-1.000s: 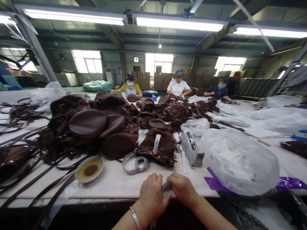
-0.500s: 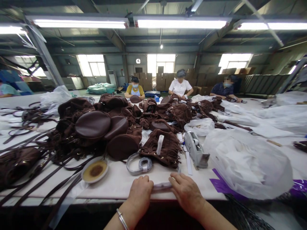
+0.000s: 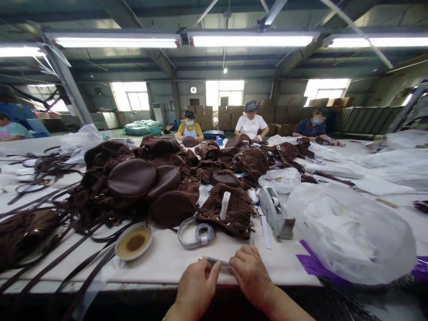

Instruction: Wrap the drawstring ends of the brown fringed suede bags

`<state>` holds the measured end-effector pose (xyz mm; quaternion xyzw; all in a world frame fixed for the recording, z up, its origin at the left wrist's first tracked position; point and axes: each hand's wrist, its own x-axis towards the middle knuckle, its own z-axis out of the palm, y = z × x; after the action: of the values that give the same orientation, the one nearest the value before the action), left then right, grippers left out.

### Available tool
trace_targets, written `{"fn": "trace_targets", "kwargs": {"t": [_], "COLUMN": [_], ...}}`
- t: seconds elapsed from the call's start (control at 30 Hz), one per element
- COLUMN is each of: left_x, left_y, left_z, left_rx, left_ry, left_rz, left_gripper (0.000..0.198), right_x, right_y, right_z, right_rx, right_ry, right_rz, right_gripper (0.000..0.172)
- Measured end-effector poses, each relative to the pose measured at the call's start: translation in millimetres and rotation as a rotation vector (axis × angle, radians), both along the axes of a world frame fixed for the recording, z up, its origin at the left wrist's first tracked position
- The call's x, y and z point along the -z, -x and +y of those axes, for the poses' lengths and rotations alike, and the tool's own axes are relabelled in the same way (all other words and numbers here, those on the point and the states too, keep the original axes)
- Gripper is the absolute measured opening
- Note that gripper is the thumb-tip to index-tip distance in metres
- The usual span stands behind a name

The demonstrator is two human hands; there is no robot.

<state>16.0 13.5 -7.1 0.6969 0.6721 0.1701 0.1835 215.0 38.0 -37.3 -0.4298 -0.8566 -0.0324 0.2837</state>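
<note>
At the table's front edge, my left hand (image 3: 197,285) and my right hand (image 3: 251,273) are both closed on a small translucent plastic strip (image 3: 219,263) stretched between them. Just beyond them lies a coiled grey cord (image 3: 203,234). A dark brown fringed bag (image 3: 214,209) sits behind the coil, with a white wrapped piece (image 3: 225,205) on top. A grey tape dispenser (image 3: 276,214) stands to the right of that bag. To the left is a white dish (image 3: 133,241) holding something yellowish with a brown centre.
A heap of brown bags (image 3: 132,177) fills the middle and left, with long straps trailing to the front edge. At right lies a large clear plastic bag (image 3: 351,232) over purple film (image 3: 314,261). Several people sit across the table.
My hands have shifted slightly; the left has turned, its thumb now on the strip, and the gap between them is smaller. The view has tilted up a little.
</note>
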Motion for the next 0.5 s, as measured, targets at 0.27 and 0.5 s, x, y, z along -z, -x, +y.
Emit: {"fn": "trace_targets", "kwargs": {"t": [0.27,0.5], "left_x": [-10.6,-12.6], "left_y": [-20.3,-36.3], "left_z": [36.8,40.2], "left_rx": [-0.019,0.062], "left_ry": [0.096,0.123], "left_rz": [0.243,0.245], "left_gripper": [0.049,0.025], "right_x": [-0.1,-13.9], "right_y": [-2.6,-19.2], "right_z": [-6.9,8.2], "right_rx": [-0.100,-0.168], "right_ry": [-0.017,0.209], "right_rz": [-0.017,0.179], "right_gripper": [0.016,0.019]}}
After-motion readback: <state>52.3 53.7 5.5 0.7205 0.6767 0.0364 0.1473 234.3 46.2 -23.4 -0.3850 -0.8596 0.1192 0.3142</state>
